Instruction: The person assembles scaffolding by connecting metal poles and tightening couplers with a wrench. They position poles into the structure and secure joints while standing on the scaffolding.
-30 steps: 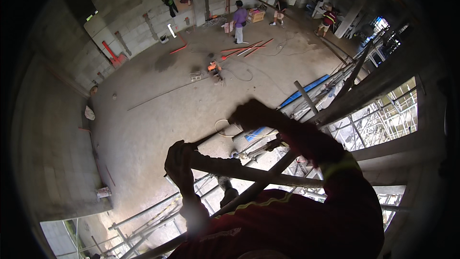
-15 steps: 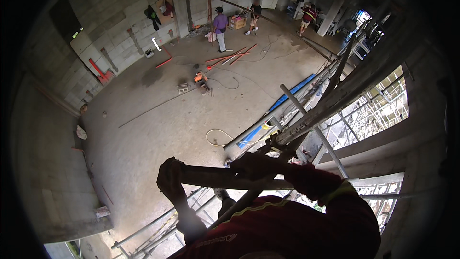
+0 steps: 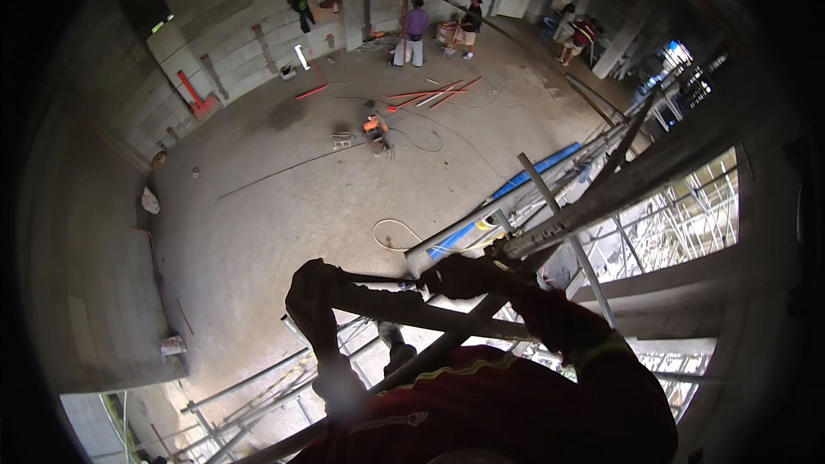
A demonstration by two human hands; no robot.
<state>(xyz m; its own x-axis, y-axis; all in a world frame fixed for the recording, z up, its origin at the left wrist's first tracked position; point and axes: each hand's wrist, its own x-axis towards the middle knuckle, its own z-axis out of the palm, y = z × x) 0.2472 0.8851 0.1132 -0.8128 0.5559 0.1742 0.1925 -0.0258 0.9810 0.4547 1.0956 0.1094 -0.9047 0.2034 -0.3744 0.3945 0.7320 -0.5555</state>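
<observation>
My left hand [image 3: 311,294] is closed round the left end of a thick, dark bar [image 3: 430,316] that lies across in front of my body. Just above that bar, my right hand [image 3: 455,278] is closed on a slim, dark rod-like tool [image 3: 378,278] with a shiny bit near my fingers. The slim tool reaches left towards my left hand; shadow hides its exact kind and whether the left fingers touch it. Close to my right wrist, a scaffold clamp [image 3: 498,249] sits at the end of a long, thick pipe [image 3: 593,210].
Scaffold tubes [image 3: 249,387] cross below me, high above a concrete floor [image 3: 292,198]. Blue pipes [image 3: 533,170] lie along the right. Down on the floor are an orange machine [image 3: 375,127], red pipes [image 3: 438,94], and a pale hose loop [image 3: 391,236]. Several people stand at the back.
My right hand has risen off the thick bar and shifted slightly, and the slim tool now shows between my hands. The left hand stays at the bar's end. My view has shifted a little.
</observation>
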